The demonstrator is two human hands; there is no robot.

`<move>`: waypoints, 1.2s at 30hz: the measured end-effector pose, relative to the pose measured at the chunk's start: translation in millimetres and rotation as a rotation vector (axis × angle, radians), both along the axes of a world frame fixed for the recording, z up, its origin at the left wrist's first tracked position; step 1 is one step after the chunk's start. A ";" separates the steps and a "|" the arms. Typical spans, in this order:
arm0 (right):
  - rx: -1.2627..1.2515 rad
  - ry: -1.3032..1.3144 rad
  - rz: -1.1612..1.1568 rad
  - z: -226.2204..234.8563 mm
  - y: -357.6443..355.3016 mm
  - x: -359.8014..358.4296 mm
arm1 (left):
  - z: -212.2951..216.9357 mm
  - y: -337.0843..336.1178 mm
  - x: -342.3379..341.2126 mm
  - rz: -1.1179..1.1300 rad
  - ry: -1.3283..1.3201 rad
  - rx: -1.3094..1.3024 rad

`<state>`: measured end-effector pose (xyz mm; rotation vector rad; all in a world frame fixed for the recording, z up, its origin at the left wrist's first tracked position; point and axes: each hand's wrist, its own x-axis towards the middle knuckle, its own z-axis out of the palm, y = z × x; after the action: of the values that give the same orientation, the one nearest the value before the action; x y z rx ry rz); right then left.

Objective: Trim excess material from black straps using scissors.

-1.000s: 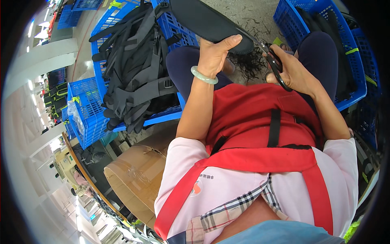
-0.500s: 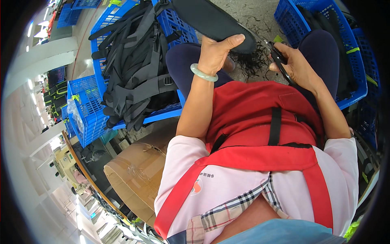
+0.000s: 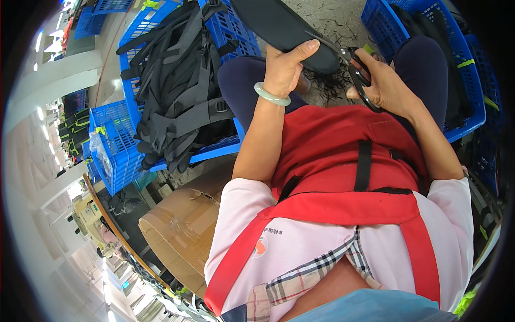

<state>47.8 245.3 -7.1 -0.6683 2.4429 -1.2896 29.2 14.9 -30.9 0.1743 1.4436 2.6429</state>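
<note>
My left hand (image 3: 285, 70) is closed on a long black padded strap (image 3: 284, 29), thumb on top, its rounded end pointing right and its far end running out past the upper edge. A pale bangle (image 3: 272, 94) circles my left wrist. In my right hand (image 3: 383, 83) is a pair of scissors (image 3: 358, 80) with black handles, my fingers through the loops. The blades lie along the far edge of the strap near its rounded end. Whether they touch the edge, I cannot tell. Dark trimmings (image 3: 328, 88) lie on the floor beneath.
On the left, a blue crate (image 3: 126, 80) is heaped with black and grey straps (image 3: 177, 102). Another blue crate (image 3: 475, 115) with dark pieces stands right of my knee. A cardboard box (image 3: 179, 220) sits at my left side. My red apron (image 3: 332, 155) covers my lap.
The scissors have moved left along the strap's far edge, and their handles have swung slightly toward me. My left hand and the strap have shifted only a little.
</note>
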 end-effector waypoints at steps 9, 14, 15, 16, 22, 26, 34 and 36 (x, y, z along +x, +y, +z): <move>0.042 -0.119 0.055 12.1 -4.7 -2.2 | 4.9 1.0 1.0 0.000 -0.024 0.059; 0.025 -0.184 0.036 6.4 -5.2 -1.9 | 8.1 5.2 2.3 0.054 -0.075 0.107; 0.024 -0.184 0.036 7.2 -5.3 -1.4 | 8.3 5.3 2.7 0.054 -0.075 0.107; -0.007 -0.134 0.048 8.2 -5.2 -0.8 | 8.6 5.5 3.1 0.056 -0.084 0.106; 0.017 -0.142 0.021 12.9 -7.8 -1.4 | 8.2 6.6 3.8 0.024 -0.049 0.108; -0.015 -0.142 -0.077 4.1 -9.8 0.9 | 3.5 4.7 3.4 0.010 -0.052 0.159; 0.082 -0.096 -0.065 0.1 -12.0 3.4 | 12.1 -3.3 0.3 0.094 -0.192 0.298; 0.102 -0.124 -0.057 3.4 -14.5 2.7 | 8.0 -4.1 0.1 0.070 -0.113 0.180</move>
<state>50.5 230.8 -3.7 -0.4813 2.4228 -1.1811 29.2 10.7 -22.9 -0.0088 1.1991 2.7881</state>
